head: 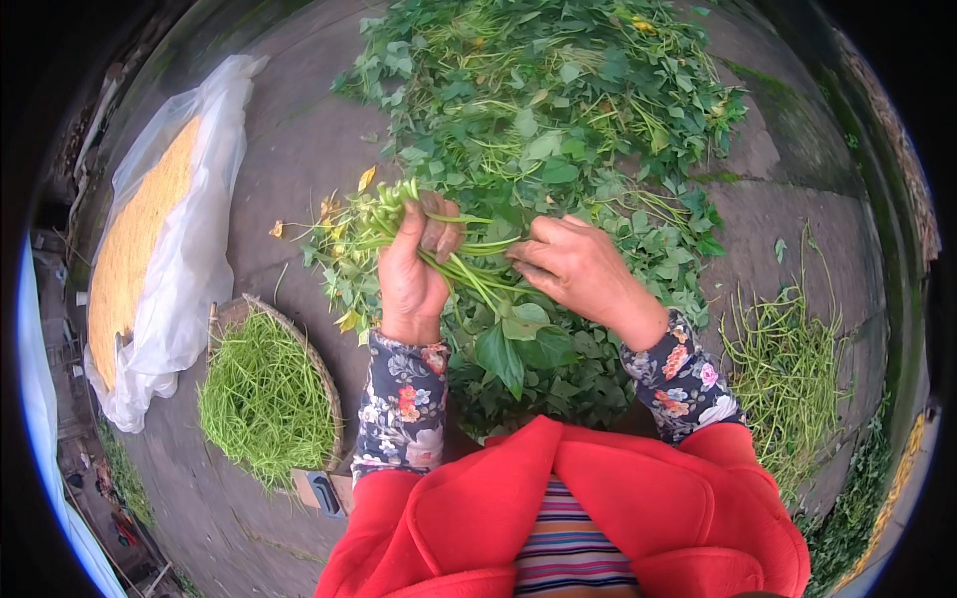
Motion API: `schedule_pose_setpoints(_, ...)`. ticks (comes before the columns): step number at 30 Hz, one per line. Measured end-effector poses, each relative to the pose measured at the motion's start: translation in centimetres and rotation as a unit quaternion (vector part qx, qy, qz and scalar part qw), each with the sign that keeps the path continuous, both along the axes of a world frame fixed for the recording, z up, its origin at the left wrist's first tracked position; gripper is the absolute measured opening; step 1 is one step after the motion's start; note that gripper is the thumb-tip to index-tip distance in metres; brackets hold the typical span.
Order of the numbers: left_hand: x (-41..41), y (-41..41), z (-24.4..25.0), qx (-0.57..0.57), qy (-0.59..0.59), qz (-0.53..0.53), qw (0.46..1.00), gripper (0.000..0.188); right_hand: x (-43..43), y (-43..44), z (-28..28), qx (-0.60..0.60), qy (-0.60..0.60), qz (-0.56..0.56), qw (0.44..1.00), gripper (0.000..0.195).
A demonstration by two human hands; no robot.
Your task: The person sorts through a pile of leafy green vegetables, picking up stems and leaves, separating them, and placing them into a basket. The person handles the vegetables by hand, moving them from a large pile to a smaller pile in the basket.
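Note:
A bunch of green leaf stalks (478,278) is held in my left hand (416,261), with the cut or snapped ends sticking out past the thumb. My right hand (572,270) pinches the stalks on their other side, fingertips closed on one or more thin stems. Broad green leaves (516,345) hang from the bunch below and between my hands. Under and beyond them lies a large heap of leafy vines (553,97), which look like sweet potato vines, with a few yellowed leaves.
At left, a woven basket (327,366) holds thin green stalks (269,396). Behind it, yellow grain (142,247) lies on white plastic sheeting (198,276). Bare stems (789,381) are piled on the concrete ground (807,224) at right. A small wooden piece with a dark handle (324,493) stands near my left elbow.

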State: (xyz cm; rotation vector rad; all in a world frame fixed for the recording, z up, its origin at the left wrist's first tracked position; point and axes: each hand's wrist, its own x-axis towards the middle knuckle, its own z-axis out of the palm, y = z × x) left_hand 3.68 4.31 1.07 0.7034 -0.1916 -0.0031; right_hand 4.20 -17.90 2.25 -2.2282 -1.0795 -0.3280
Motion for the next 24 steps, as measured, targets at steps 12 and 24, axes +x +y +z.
schedule_pose_setpoints(12, -0.2, 0.3, 0.4, 0.011, 0.007, 0.031, 0.999, 0.030, 0.2, -0.3, 0.3, 0.054, 0.040, -0.012, 0.998, 0.016)
schedule_pose_setpoints(24, -0.4, 1.5, 0.9, -0.003, 0.008, 0.049, 0.999, 0.031, 1.3, -5.9, 3.8, 0.134, 0.289, 0.080, 0.944, 0.010)
